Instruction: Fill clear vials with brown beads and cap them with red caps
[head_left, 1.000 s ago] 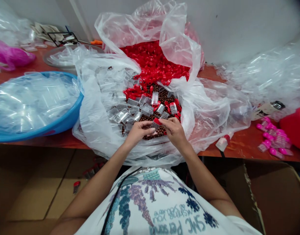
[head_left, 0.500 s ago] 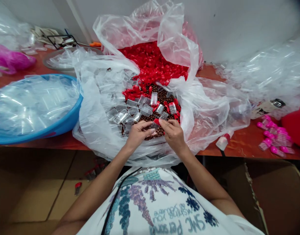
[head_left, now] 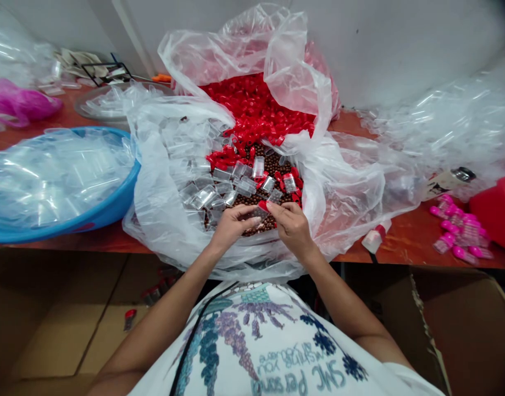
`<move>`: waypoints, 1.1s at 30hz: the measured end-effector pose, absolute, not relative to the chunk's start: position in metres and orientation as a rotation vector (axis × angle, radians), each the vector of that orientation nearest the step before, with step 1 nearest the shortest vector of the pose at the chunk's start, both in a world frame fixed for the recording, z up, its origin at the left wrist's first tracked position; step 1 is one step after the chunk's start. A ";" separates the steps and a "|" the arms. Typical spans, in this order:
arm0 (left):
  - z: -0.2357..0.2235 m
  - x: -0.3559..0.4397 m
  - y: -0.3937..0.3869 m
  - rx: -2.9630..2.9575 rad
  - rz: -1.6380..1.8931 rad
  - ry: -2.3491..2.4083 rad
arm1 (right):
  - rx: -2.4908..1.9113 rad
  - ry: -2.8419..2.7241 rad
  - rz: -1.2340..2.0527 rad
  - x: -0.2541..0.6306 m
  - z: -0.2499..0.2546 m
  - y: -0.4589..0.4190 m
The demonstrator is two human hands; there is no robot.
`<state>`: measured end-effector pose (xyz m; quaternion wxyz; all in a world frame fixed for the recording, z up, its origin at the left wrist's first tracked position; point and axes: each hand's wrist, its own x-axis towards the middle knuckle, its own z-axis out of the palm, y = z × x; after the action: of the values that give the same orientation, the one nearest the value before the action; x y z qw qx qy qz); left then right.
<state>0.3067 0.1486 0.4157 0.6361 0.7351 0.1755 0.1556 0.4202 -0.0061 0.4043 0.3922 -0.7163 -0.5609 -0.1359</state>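
My left hand (head_left: 233, 224) pinches a small clear plastic container (head_left: 256, 213) by its side. At the container's upper end is a red cap (head_left: 262, 205), held between the thumb and fingers of my right hand (head_left: 292, 224). Whether the cap is fully seated I cannot tell. Both hands are over an open plastic bag (head_left: 161, 231). Inside it lie brown beads (head_left: 272, 163), loose clear containers (head_left: 205, 195) on the left, and red caps (head_left: 222, 157). Behind, a second bag holds a heap of red caps (head_left: 252, 104).
A blue basin (head_left: 131, 184) of clear plastic pieces stands at the left. To the right are pink-capped containers (head_left: 460, 228), a red bowl (head_left: 497, 212), a bottle (head_left: 450, 182) and a large clear bag (head_left: 445, 126). Cardboard boxes (head_left: 470, 324) sit below the table edge.
The hands stay together over the bag with the container and cap between them, shifting only slightly. The camera view has moved a little.
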 end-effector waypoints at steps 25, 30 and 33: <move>0.423 0.327 0.129 0.980 0.038 0.450 | -1.789 -1.489 -0.292 0.414 0.402 0.006; 0.419 0.332 0.124 1.016 0.141 0.554 | -1.743 -1.535 -0.195 0.412 0.404 0.008; 0.421 0.333 0.123 1.005 0.156 0.581 | -1.759 -1.528 -0.166 0.413 0.406 0.007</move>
<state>0.3326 0.1229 0.4206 0.8333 0.4744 0.2742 0.0736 0.4132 0.0074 0.4062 0.3918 -0.6929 -0.6018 -0.0654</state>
